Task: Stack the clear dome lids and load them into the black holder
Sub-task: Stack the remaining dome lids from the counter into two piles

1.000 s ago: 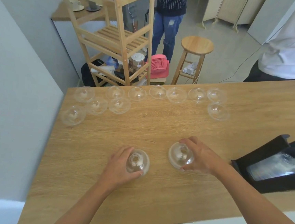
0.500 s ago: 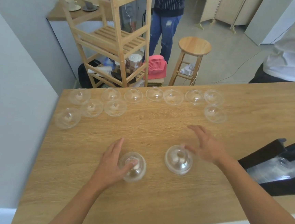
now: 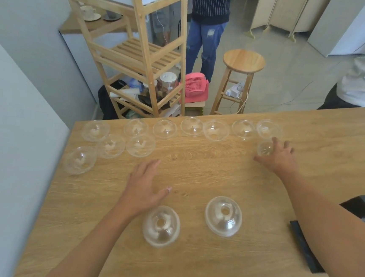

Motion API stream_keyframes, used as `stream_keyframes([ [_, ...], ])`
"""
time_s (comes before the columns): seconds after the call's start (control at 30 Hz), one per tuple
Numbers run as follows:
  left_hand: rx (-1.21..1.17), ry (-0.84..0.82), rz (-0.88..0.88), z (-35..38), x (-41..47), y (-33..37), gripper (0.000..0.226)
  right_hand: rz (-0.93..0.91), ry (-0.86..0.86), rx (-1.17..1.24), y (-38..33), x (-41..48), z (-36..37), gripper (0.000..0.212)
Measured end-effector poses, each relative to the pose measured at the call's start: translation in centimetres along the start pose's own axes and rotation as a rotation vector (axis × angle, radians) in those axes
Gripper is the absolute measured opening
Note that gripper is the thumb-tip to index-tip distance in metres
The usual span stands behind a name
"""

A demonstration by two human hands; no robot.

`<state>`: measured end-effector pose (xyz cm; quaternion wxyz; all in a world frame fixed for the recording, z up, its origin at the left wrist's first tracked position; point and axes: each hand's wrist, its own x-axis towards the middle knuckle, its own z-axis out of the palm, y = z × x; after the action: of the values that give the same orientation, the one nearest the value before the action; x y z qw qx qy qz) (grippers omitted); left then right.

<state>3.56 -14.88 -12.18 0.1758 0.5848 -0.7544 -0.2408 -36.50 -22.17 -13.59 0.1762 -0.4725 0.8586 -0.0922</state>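
At upper right my right hand touched a dome lid, grip unclear; left hand flat, empty; a light rim pinch seemed best

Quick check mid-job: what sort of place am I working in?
Likely a home or small café workspace: a light wooden table carrying clear plastic dome lids, a slatted wooden shelf rack, and a round wooden stool beside a pink fan.

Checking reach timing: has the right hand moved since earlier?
Yes: right hand left the near stack, away across the table to a far-row lid.
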Motion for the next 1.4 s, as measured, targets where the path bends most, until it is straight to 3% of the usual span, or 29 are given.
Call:
stream_keyframes([
  [0.23, 0.25, -0.073, 0.175, 2.3, 10.4, 4.3, 0.074, -0.088, -0.053, -0.034, -0.5, 1.3, 1.4, 0.092],
  [0.4, 0.43, -0.097, 0.281, 5.6, 16.3, 7.7, 0.066, -0.163, -0.107, -0.004, -0.4, 0.1, 2.8, 0.099],
  [0.57, 0.499, -0.135, 0.293, 8.1, 19.5, 9.5, 0.068, -0.235, -0.183, -0.02, 0.2, -0.4, 2.7, 0.1],
  [0.67, 0.506, -0.137, 0.268, 8.8, 19.9, 9.7, 0.051, -0.251, -0.192, -0.023, 0.4, -0.8, 2.6, 0.101],
  [0.77, 0.449, -0.11, 0.257, 9.1, 18.9, 9.2, 0.023, -0.287, -0.211, -0.027, 0.3, -1.6, 2.6, 0.104],
  [0.97, 0.263, -0.043, 0.301, 8.5, 14.4, 7.8, 0.024, -0.438, -0.223, -0.109, -1.5, -4.1, 3.7, 0.099],
  [1.17, 0.214, -0.095, 0.331, 6.6, 8.9, 4.7, 0.02, -0.526, -0.263, -0.177, -4.0, -5.8, 4.5, 0.102],
  [1.27, -0.034, -0.082, 0.236, 5.5, 6.8, 3.0, 0.023, -0.543, -0.281, -0.182, -4.8, -6.5, 4.8, 0.1],
  [1.4, -0.455, 0.026, -0.1, 3.4, 4.7, 1.5, 0.049, -0.548, -0.31, -0.121, -5.4, -7.0, 5.0, 0.095],
])
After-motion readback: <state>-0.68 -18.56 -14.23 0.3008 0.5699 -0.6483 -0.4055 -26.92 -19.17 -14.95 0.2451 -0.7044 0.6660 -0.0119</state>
